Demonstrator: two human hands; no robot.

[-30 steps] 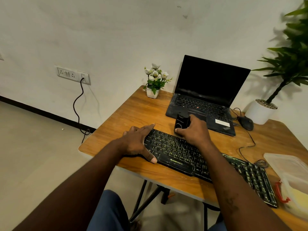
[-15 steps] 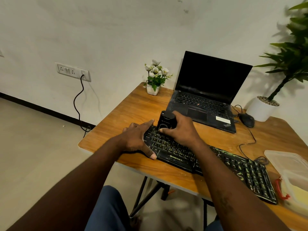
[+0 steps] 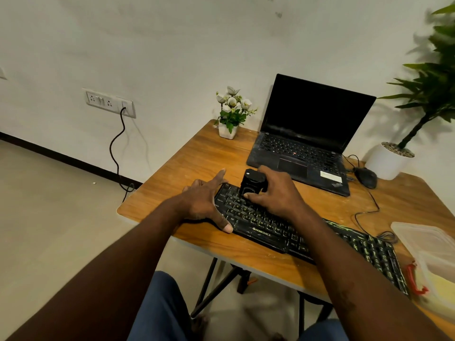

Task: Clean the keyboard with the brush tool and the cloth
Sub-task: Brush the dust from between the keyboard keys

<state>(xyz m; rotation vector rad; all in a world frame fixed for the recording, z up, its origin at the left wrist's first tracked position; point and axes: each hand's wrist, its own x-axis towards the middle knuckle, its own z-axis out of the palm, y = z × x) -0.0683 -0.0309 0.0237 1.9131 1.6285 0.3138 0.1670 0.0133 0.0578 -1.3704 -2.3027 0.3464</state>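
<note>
On the light-brown wooden table (image 3: 197, 156), over the left end of the long black keyboard with pale-green lettering (image 3: 262, 234): extends the right hand (image 3: 275, 193) from the lower right, forearm crossing above the keyboard's middle, knuckles up. Curls the fingers round the far side of the stubby black brush tool (image 3: 251, 180) and sets the thumb low against its near side, so grips it all round. Stands the tool upright on the upper key rows near the keyboard's left end, long axis close to vertical, flat top upward, lower end down on the keys; bristles hidden, cannot tell. Lays the left hand (image 3: 204, 200) palm down just left of the tool, apart from it, fingers straight and spread, grasping nothing: presses the thumb on the keyboard's near left corner, stretches the forefinger to its far left corner. Braces a keyboard lying slantwise, far left to near right.
</note>
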